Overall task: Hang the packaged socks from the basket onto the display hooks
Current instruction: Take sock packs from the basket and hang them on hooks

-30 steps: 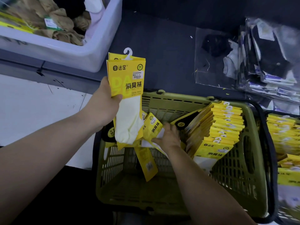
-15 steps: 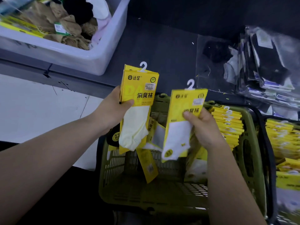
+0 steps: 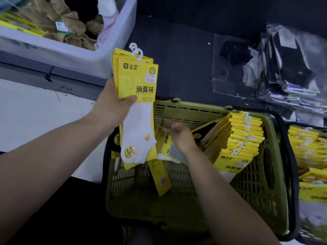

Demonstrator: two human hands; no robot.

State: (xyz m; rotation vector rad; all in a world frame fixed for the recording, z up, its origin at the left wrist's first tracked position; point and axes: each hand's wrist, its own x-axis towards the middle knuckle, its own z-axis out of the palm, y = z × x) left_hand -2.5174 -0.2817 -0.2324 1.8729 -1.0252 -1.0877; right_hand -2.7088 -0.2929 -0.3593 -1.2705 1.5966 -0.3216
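Note:
My left hand point(image 3: 113, 106) grips a small stack of yellow sock packs point(image 3: 139, 80) above the left end of the olive basket point(image 3: 194, 108). The front pack shows a white sock, and white hanger hooks stick up at the top. My right hand point(image 3: 182, 137) is down inside the basket, blurred, its fingers curled just beside a loose yellow pack point(image 3: 163, 138). Whether it holds that pack is unclear. A row of upright yellow packs point(image 3: 244, 135) fills the basket's right side. No display hooks are in view.
A white plastic bin point(image 3: 99, 55) of loose tan and dark socks stands at the upper left. Clear bags of dark socks point(image 3: 286, 68) lie on the dark surface at the upper right. A second basket of yellow packs point(image 3: 309, 156) sits at the right edge.
The pack my right hand lifted half a second ago now sits at the front of the stack in my left hand. My right hand has dropped back into the basket.

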